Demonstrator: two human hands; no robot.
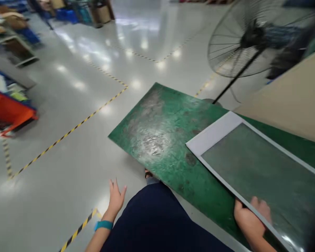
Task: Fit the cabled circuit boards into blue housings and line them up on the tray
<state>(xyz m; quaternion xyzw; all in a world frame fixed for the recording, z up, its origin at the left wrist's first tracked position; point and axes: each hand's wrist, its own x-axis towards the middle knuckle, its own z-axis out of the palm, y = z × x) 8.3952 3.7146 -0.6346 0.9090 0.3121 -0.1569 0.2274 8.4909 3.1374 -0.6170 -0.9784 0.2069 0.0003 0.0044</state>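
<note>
A framed clear panel (pixel 265 168), with a pale border that is wider at one end, lies over the green table on the right. My right hand (pixel 252 217) grips the panel's near long edge, and its fingers show within the clear area; whether they are under or over it I cannot tell. My left hand (pixel 116 197) hangs over the floor to the left of my body, holding nothing, its fingers spread. A teal band (pixel 103 225) circles that wrist. The panel's right end runs out of view into a dark blur.
The worn green tabletop (pixel 157 112) ends in a corner ahead of me. A large black stand fan (pixel 252 38) is beyond it, beside a beige board (pixel 291 94). An orange cart (pixel 13 110) stands at left. Yellow-black tape (pixel 81 123) marks the grey floor.
</note>
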